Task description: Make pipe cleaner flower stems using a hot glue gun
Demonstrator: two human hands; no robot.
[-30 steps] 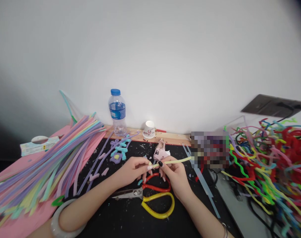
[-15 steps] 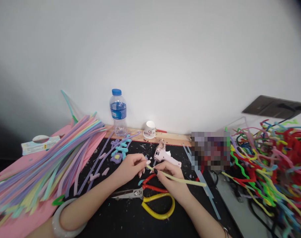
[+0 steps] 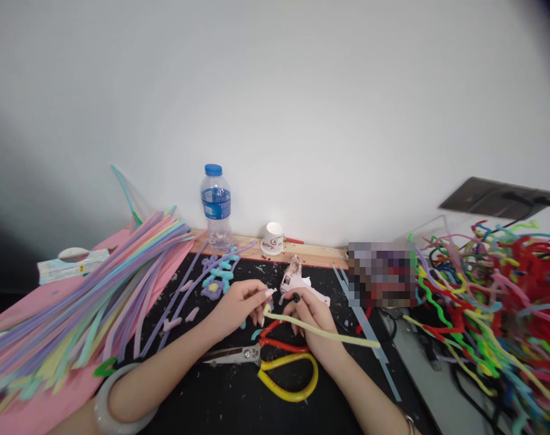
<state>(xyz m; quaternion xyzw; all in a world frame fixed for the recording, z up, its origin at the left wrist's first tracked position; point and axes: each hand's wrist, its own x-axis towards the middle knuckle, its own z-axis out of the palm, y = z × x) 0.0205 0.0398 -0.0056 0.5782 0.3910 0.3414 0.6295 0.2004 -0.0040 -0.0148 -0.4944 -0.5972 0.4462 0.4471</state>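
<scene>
A pale yellow pipe cleaner point(image 3: 320, 330) has one bent end at the fingertips of my left hand point(image 3: 241, 307), which is closed on it in a pinch. Its long free part runs rightward across the front of my right hand point(image 3: 315, 319). That hand's thumb is lifted off the strip and its fingers are loosely curled apart. Below the hands lie scissors point(image 3: 289, 396) with one yellow and one red handle, blades pointing left. Just behind my right hand is a pale pink glue gun point(image 3: 297, 281). A turquoise and purple pipe-cleaner figure point(image 3: 220, 278) lies beyond my left hand.
A large bundle of pastel pipe cleaners point(image 3: 93, 302) covers the left side. At the back stand a water bottle point(image 3: 216, 205) and a paper cup point(image 3: 272, 238). Tangled bright pipe cleaners point(image 3: 492, 302) fill the right, near a wall socket plate point(image 3: 478, 196). Light-blue strips point(image 3: 365, 326) lie right of my hand.
My right thumb has come up off the yellow pipe cleaner, and the fingers have loosened. The strip now hangs slightly lower, with a bend near my left fingertips.
</scene>
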